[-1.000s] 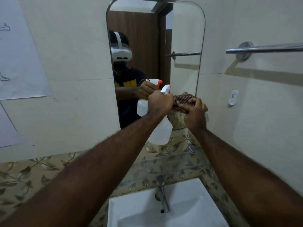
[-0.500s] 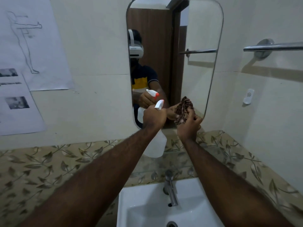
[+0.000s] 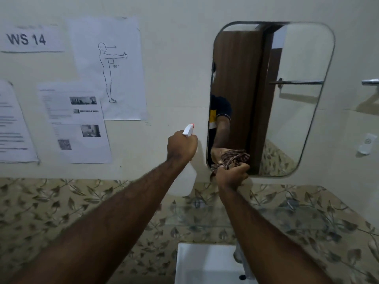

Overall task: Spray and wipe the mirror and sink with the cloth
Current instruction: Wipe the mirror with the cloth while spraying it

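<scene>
A rounded wall mirror (image 3: 287,89) hangs at upper right. My left hand (image 3: 181,146) grips a white spray bottle (image 3: 184,181) with an orange-tipped nozzle, held just left of the mirror's lower left corner. My right hand (image 3: 230,175) presses a bunched brown patterned cloth (image 3: 223,163) against the mirror's bottom left edge; its reflection shows right above it. The white sink (image 3: 201,265) lies at the bottom centre, and its metal tap (image 3: 239,256) is partly hidden behind my right forearm.
Several printed sheets (image 3: 75,124) are taped to the cream wall on the left. A leaf-patterned tile band (image 3: 61,201) runs below the mirror. A metal towel bar (image 3: 370,82) and a small white wall fitting (image 3: 367,143) sit at the right edge.
The view has swung left, so the mirror now sits further right. My right hand with the cloth has moved down to the mirror's lower left corner; the bottle hand stays beside it.
</scene>
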